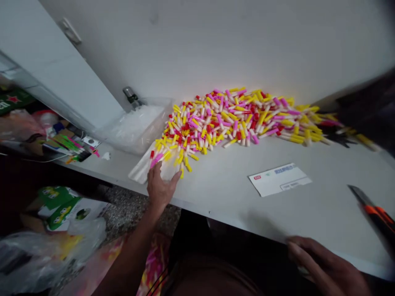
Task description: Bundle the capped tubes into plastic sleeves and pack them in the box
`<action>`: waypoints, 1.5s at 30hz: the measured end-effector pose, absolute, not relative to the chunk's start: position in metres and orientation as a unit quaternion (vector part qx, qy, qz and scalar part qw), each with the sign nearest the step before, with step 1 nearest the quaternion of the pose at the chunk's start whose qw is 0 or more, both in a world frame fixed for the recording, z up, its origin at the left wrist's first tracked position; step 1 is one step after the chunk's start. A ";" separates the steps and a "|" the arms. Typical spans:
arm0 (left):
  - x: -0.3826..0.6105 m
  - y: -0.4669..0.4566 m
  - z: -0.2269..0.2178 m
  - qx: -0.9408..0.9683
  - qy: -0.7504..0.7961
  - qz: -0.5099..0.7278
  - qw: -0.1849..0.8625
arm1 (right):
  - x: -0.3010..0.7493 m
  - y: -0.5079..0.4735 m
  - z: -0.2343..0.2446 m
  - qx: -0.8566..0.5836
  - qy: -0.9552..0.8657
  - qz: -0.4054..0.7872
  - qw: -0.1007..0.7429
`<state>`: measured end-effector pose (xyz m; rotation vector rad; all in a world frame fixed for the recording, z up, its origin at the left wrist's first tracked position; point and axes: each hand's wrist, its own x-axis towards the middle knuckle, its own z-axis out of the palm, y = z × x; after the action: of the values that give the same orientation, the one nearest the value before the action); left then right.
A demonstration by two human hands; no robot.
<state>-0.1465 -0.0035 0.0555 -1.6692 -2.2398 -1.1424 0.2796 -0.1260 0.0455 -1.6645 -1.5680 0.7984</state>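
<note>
A big heap of small white tubes with yellow, red and pink caps (234, 117) lies across the white table (222, 185). My left hand (160, 186) reaches to the heap's near left end, fingers spread over a bundle of white tubes (145, 166) and touching it. My right hand (324, 263) rests at the table's front edge at the lower right, blurred, fingers loosely stretched, nothing visible in it.
A clear plastic bag (138, 123) lies left of the heap. A white envelope (279, 179) lies in the middle. An orange utility knife (375, 213) is at the right edge. Boxes and bags (61, 209) crowd the floor at left. The wall stands right behind.
</note>
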 end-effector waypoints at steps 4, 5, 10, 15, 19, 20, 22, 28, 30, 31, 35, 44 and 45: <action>-0.149 0.019 0.054 -0.550 -0.793 -0.254 0.060 | 0.240 -0.073 0.037 -0.596 -0.656 0.339 0.316; -0.146 0.024 0.054 -0.552 -0.798 -0.236 0.058 | 0.233 -0.065 0.033 -0.594 -0.659 0.337 0.317; -0.143 0.037 0.064 -0.576 -0.798 -0.163 0.068 | 0.226 -0.053 0.012 -0.597 -0.648 0.334 0.335; -0.171 0.040 0.100 -0.542 -0.831 -0.113 0.047 | 0.231 -0.056 0.010 -0.588 -0.632 0.365 0.349; -0.191 0.036 0.159 -0.533 -0.816 -0.224 0.031 | 0.226 -0.054 0.017 -0.583 -0.628 0.376 0.352; -0.192 0.033 0.175 -0.533 -0.796 -0.285 0.022 | 0.225 -0.054 0.018 -0.584 -0.625 0.381 0.351; -0.187 0.025 0.203 -0.541 -0.741 -0.398 -0.022 | 0.222 -0.053 0.022 -0.588 -0.605 0.400 0.358; -0.135 0.015 0.207 -0.587 -0.597 -0.445 -0.318 | 0.210 -0.044 0.053 -0.529 -0.424 0.559 0.478; -0.116 0.018 0.188 -0.604 -0.554 -0.398 -0.412 | 0.206 -0.036 0.066 -0.483 -0.382 0.601 0.510; -0.107 0.019 0.178 -0.605 -0.533 -0.377 -0.456 | 0.205 -0.030 0.071 -0.462 -0.369 0.615 0.522; -0.077 0.024 0.142 -0.574 -0.479 -0.308 -0.588 | 0.208 -0.010 0.069 -0.389 -0.377 0.660 0.521; -0.076 0.017 0.108 -0.560 -0.502 -0.162 -0.638 | 0.207 -0.013 0.046 -0.429 -0.375 0.637 0.518; -0.080 0.015 0.106 -0.552 -0.507 -0.149 -0.645 | 0.208 -0.013 0.045 -0.436 -0.370 0.634 0.521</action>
<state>-0.0801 0.0147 0.1056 -3.2801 -3.0156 -0.8878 0.2080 -0.0134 0.0453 -1.0450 -0.8860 1.5189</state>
